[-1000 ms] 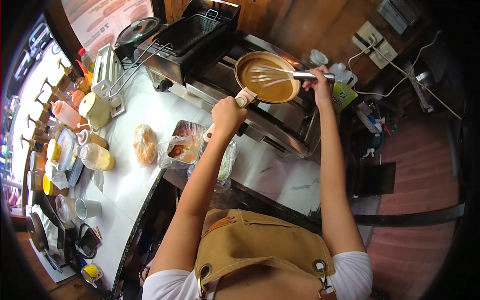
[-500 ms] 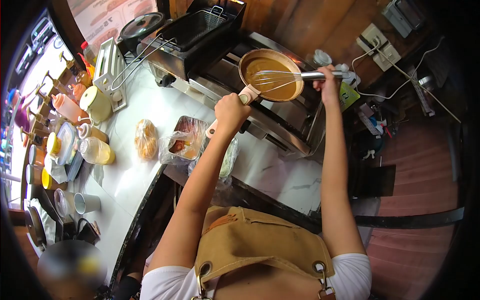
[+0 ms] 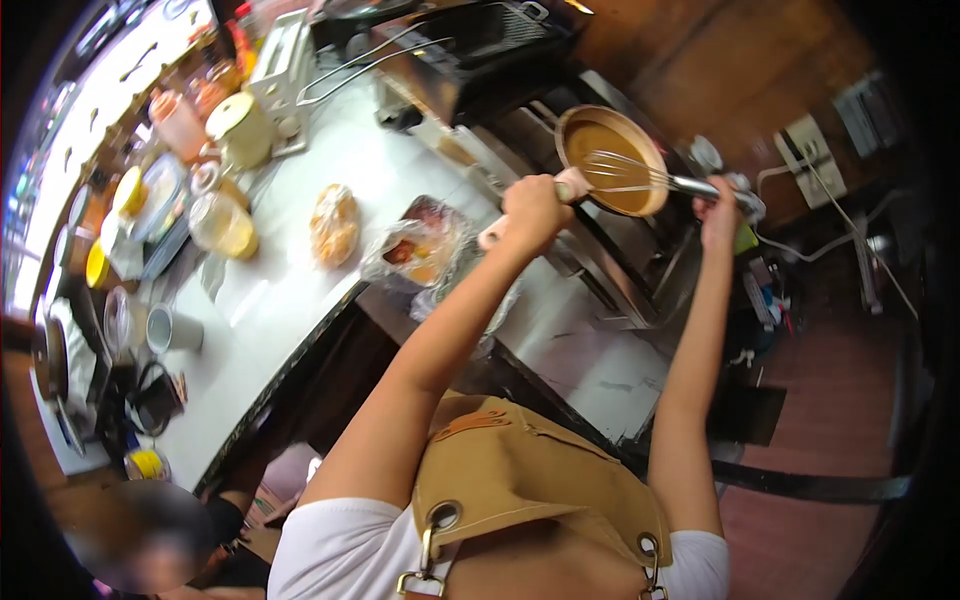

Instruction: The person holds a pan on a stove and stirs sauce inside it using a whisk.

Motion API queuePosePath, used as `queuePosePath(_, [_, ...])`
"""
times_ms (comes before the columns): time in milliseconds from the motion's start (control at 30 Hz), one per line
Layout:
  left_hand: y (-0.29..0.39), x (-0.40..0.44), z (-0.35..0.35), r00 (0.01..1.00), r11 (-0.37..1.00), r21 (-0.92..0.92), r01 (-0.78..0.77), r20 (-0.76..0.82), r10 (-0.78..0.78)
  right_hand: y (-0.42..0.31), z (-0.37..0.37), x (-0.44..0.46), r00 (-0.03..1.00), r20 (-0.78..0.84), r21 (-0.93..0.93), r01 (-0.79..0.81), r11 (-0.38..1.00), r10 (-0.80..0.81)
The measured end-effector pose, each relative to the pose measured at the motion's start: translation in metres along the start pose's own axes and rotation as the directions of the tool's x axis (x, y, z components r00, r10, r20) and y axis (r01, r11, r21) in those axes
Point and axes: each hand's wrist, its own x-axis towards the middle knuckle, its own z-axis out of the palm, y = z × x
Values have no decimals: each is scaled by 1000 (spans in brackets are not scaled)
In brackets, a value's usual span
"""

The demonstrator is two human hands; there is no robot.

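Observation:
My left hand (image 3: pixel 537 212) is wrapped round the pink handle of a saucepan (image 3: pixel 655 152). Brown sauce (image 3: pixel 592 145) fills part of the pan, which is over the stove (image 3: pixel 640 270). In my right hand (image 3: pixel 718 215) is the metal handle of a whisk (image 3: pixel 625 172), its wire loops over the sauce inside the pan. How deep the wires dip is not clear. Below my left forearm, a plastic-wrapped tray of food (image 3: pixel 425 250) lies on the counter, with a bagged orange-yellow item (image 3: pixel 334 228) to its left.
A fryer with a basket (image 3: pixel 490 45) stands behind the stove. Squeeze bottles (image 3: pixel 178 122), a cream canister (image 3: pixel 240 130) and a grey cup (image 3: pixel 172 328) line the left counter. Cords hang from a wall outlet (image 3: pixel 812 155) at right. Another person (image 3: pixel 150 540) is at the lower left.
My view has turned and shifted, so the counter and stove appear rotated. Both hands keep their grips on the saucepan and whisk, which now appear farther right.

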Motion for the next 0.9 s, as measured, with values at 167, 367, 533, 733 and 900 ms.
queuePosePath(167, [3,-3,-5,997,997,-42,63,50,-61,-6,6,-23,947,-257,-185,148,972,-193])
queuePosePath(367, [-1,5,12,995,994,-64,92,45,-90,10,39,-29,983,-7,-123,181,976,-183])
queuePosePath(533, [1,11,26,988,990,-35,140,66,-137,17,12,-16,918,-369,-194,76,978,-145])
queuePosePath(733, [4,8,21,995,992,65,104,5,-104,1,46,-54,951,-246,-236,130,963,-189])
queuePosePath(900, [5,15,31,990,988,75,133,-44,-130,29,45,-40,936,-214,-170,246,954,-279])
